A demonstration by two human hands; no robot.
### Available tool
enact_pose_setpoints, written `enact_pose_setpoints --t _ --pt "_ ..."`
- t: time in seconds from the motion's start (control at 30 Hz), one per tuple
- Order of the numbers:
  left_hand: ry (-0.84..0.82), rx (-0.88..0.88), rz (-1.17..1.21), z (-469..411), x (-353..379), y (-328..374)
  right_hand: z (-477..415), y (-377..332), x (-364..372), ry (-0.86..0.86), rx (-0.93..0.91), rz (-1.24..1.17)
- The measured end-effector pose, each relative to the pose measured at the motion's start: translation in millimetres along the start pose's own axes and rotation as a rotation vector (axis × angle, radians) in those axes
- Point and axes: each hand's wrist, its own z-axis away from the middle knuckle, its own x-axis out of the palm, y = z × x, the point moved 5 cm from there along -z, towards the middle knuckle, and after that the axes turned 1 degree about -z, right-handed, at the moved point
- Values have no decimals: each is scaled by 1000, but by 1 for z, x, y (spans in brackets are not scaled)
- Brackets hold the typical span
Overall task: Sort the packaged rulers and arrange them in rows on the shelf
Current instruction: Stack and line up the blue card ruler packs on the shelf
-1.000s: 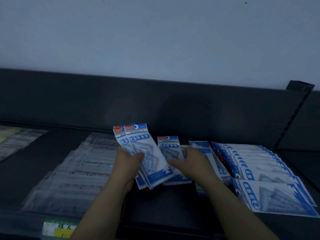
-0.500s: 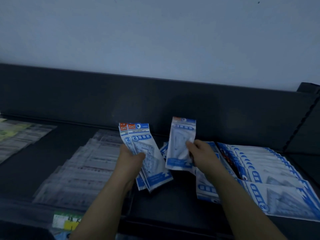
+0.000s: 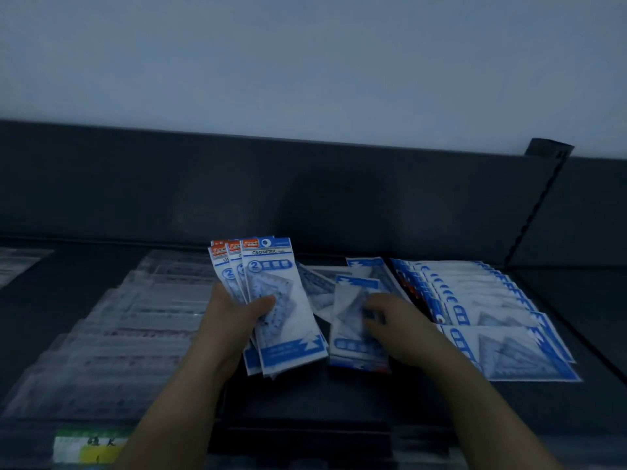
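Left hand grips fanned packs; right hand, grip unclear, lies on loose pack just right of them, long axis toward shelf back edge.

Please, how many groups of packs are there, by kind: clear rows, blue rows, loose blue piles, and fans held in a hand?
Clear-pack rows: 2, the main row and the far-left row.
Blue-pack row: 1.
Loose blue pile, at the right hand: 1.
Fan of blue packs, held in the left hand: 1.
Total: 5.
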Motion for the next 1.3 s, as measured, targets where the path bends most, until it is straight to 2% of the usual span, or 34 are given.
enact_pose_setpoints --t 0.1,0.17,0.33,0.43,0.67,0.77,0.97,1.07,1.13,1.17,1.23,1.3 --pt "17 -12 -21 1 -9 0 4 -4 -8 75 -62 -120" --pt "22 2 -56 1 -17 4 1 -2 -10 69 -80 -71" --pt "23 16 -110 9 -33 19 -15 -22 3 -304 -150 59" --pt "37 29 -109 16 -45 32 -26 -32 7 -405 -162 97" --pt "122 -24 -52 24 -77 46 -34 -44 4 -398 -156 255" --pt "145 -14 -71 26 -87 49 -37 -50 5 -430 -202 222" --pt "154 -41 -62 31 -88 49 -48 -41 2 -381 -98 243" --pt "178 -38 -24 32 -86 47 -49 -45 -22 -155 -136 90" --pt "213 -20 4 31 -82 46 -46 -46 -46 86 -101 -143" --pt "230 -17 26 31 -78 44 -43 -46 -51 140 -62 -335" --pt "224 -8 74 29 -66 39 -36 -56 -40 84 15 -700" --pt "165 9 114 28 -47 34 -32 -71 -11 -23 38 -784"
